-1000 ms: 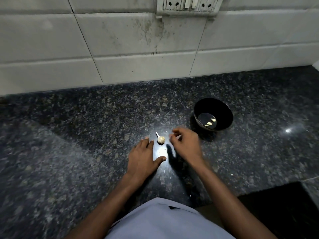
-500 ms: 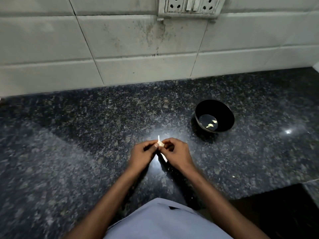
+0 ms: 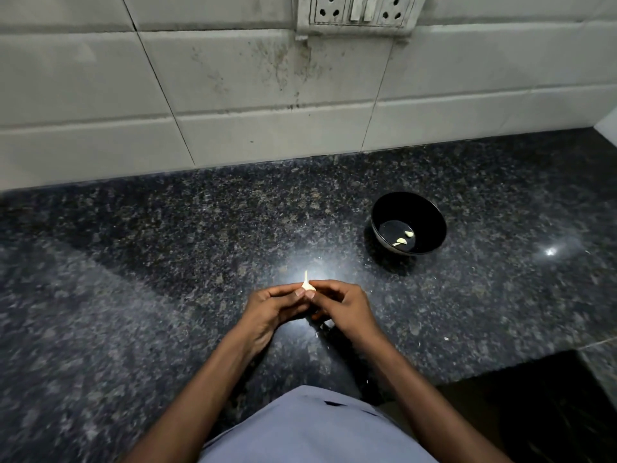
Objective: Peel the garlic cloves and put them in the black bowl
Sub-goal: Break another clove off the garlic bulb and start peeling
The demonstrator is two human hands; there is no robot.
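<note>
My left hand (image 3: 272, 307) and my right hand (image 3: 344, 305) meet fingertip to fingertip above the counter, and between them I pinch a small, pale garlic clove (image 3: 307, 285) with a thin pointed stalk sticking up from it. My left thumb and forefinger nip it from one side, my right thumb and forefinger from the other; the rest of my fingers curl loosely underneath. The clove is held off the surface, just in front of a bright glare of light on the stone.

Under my hands lies the dark speckled granite countertop (image 3: 133, 279), with a few tiny pale flecks scattered near my right wrist. Farther back and to my right, well apart from my hands, stands the round black bowl (image 3: 430, 212), upright, with two peeled pale cloves (image 3: 404, 238) lying in its bottom. Behind the counter rises a wall of white rectangular tiles (image 3: 233, 78), smudged with dark marks, and at its top edge sits a white socket-and-switch panel (image 3: 359, 10). My light blue shirt (image 3: 314, 429) fills the bottom of the view.
</note>
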